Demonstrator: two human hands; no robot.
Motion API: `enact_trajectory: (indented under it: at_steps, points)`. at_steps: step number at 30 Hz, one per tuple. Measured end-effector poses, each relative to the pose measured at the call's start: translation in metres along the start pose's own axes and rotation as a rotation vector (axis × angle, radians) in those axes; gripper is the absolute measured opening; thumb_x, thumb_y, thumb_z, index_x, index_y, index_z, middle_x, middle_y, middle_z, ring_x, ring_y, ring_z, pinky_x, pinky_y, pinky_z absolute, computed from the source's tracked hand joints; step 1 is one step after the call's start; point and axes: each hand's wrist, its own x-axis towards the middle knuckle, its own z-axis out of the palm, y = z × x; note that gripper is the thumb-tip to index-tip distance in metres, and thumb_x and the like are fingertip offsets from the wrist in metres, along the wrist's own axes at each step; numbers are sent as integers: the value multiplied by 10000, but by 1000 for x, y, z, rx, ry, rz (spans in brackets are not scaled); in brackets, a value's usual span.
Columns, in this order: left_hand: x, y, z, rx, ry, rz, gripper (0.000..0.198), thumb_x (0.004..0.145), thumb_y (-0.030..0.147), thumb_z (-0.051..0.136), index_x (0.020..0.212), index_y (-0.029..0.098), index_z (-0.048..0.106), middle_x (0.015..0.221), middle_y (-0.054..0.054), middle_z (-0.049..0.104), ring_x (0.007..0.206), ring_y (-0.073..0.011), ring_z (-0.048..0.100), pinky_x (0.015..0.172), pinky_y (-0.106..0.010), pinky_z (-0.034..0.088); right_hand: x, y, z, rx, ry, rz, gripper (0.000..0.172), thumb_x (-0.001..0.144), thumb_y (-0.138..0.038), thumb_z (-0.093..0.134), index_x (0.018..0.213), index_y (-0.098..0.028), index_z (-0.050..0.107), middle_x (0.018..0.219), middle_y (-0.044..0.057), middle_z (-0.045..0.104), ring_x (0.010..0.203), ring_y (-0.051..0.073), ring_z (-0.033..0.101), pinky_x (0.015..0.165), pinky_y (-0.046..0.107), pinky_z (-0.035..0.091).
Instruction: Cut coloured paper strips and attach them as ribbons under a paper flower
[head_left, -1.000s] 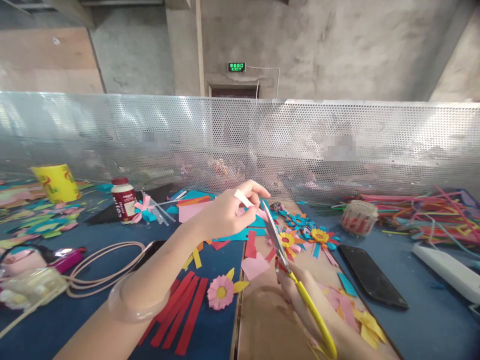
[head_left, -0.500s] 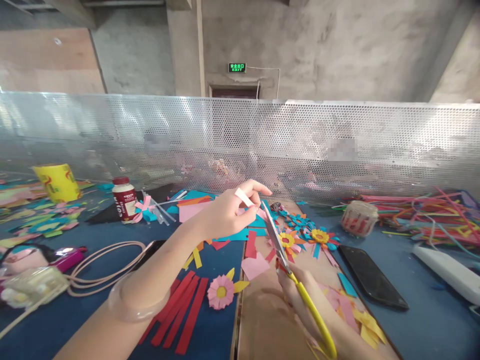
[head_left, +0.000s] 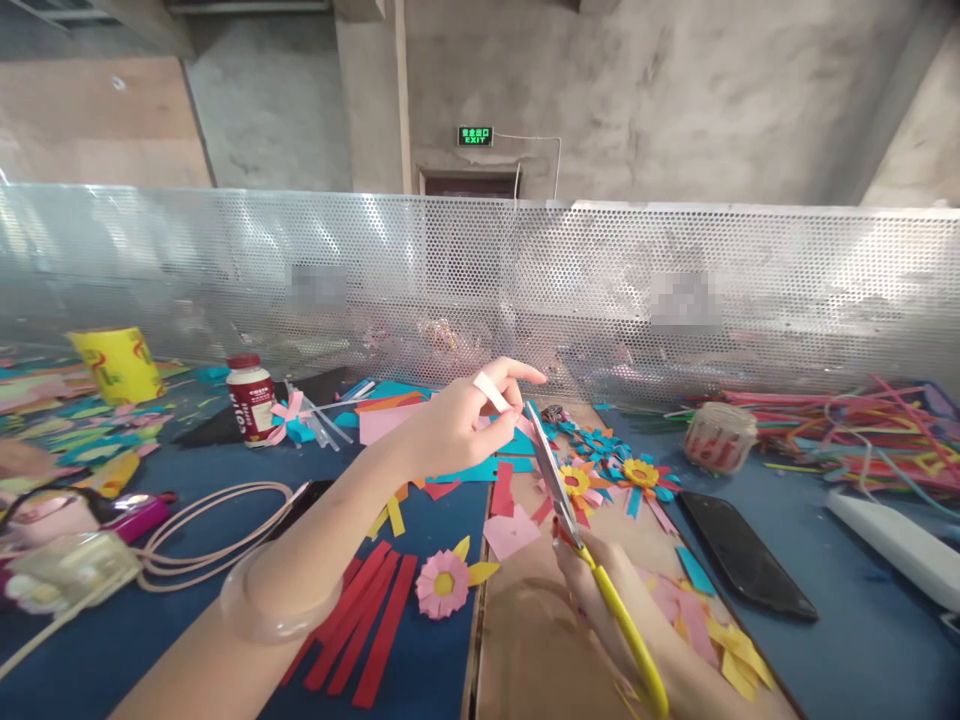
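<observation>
My left hand [head_left: 457, 425] is closed in a pinch on a pale pink paper strip [head_left: 491, 392], its index finger pointing forward. The strip's end shows near the tips of the scissors [head_left: 553, 470]; whether the blades touch it I cannot tell. My right hand [head_left: 592, 580] is closed round the yellow-handled scissors, blades pointing up and away from me. Below my left hand lie a pink paper flower [head_left: 442, 583] with yellow leaves and several red paper strips [head_left: 382, 630]. Beyond the scissors are yellow-centred paper flowers [head_left: 640, 472].
At left stand a yellow tape roll [head_left: 118, 365] and a red-capped bottle [head_left: 250, 400], near a coiled cable [head_left: 214, 490]. A black phone [head_left: 746, 555], a clear tape roll [head_left: 720, 437] and coloured strips [head_left: 840, 430] lie right. A perforated metal screen [head_left: 465, 260] rises behind.
My hands, the strip and the scissors have hardly moved. A blurred skin-toned shape, perhaps another person's hand, and a yellow piece have appeared at the left edge.
</observation>
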Motion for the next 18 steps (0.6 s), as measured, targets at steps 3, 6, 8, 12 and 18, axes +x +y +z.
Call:
enact_trajectory:
  at_steps: [3,6,8,12,18]
  points:
    - [0,-2,-2,-3,-3,10,355,878,184,416,1233,190,410,880,-19,554,739,-116,525,651,-251,421,5,7,-11,6,-43,15,332,698,-536,513,699,-208,567,564,34,546,612,192,556,498,238,424]
    - [-1,-3,-9,-7,7,23,342,879,196,422,1221,179,425,886,-22,554,795,-131,549,687,-259,437,8,16,-22,-1,-24,7,280,640,-504,585,695,-229,579,558,26,546,608,204,556,512,259,443]
    - [-2,-3,-17,-7,33,33,343,877,207,435,1218,170,429,877,-20,559,823,-137,562,725,-267,442,7,21,-22,-2,5,-8,245,631,-472,601,701,-237,583,562,21,546,602,209,549,526,276,454]
    - [-7,-5,-39,37,56,-39,421,853,237,508,1257,178,406,854,-7,608,804,-129,579,786,-276,428,6,26,-11,7,19,-30,216,677,-434,571,742,-228,563,607,22,551,596,202,540,549,292,468]
    - [-31,-25,-42,-92,-370,-415,444,738,260,651,1143,185,486,786,-1,694,764,-148,626,697,-259,439,10,25,-12,-14,59,-1,230,784,-445,475,816,-217,473,702,0,513,653,151,504,593,235,452]
